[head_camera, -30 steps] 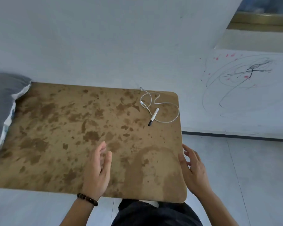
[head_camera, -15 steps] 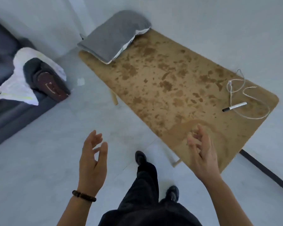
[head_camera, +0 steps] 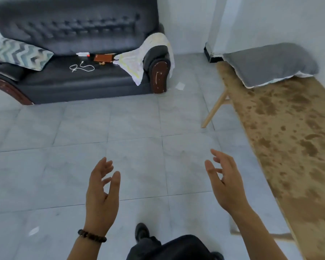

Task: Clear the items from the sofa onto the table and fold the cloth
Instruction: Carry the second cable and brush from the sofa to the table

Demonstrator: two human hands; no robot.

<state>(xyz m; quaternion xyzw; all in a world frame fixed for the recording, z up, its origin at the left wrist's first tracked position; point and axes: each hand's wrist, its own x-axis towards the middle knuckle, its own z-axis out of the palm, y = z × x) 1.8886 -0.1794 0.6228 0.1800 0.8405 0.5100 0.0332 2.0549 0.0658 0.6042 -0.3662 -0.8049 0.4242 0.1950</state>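
Observation:
A dark leather sofa point(head_camera: 68, 79) stands across the tiled floor at the upper left. On its seat lie a white cable point(head_camera: 81, 67), a brown wallet-like item point(head_camera: 103, 58) and a small white and red object point(head_camera: 83, 54). A pale cloth point(head_camera: 141, 59) drapes over the sofa's right armrest. The stained brown table point(head_camera: 293, 139) runs along the right edge. My left hand point(head_camera: 101, 194) and my right hand point(head_camera: 226, 182) hang empty over the floor, fingers apart, far from the sofa.
A zigzag-patterned cushion point(head_camera: 20, 53) rests at the sofa's left end. A grey pillow point(head_camera: 270, 63) lies on the table's far end. A scrap of paper point(head_camera: 180, 85) lies on the floor by the armrest. My dark-trousered leg and shoe point(head_camera: 142, 231) show below.
My view has swung left from the table to the sofa. Both hands have left the table edge and now hover empty over the floor. The pen and cable on the table are out of view.

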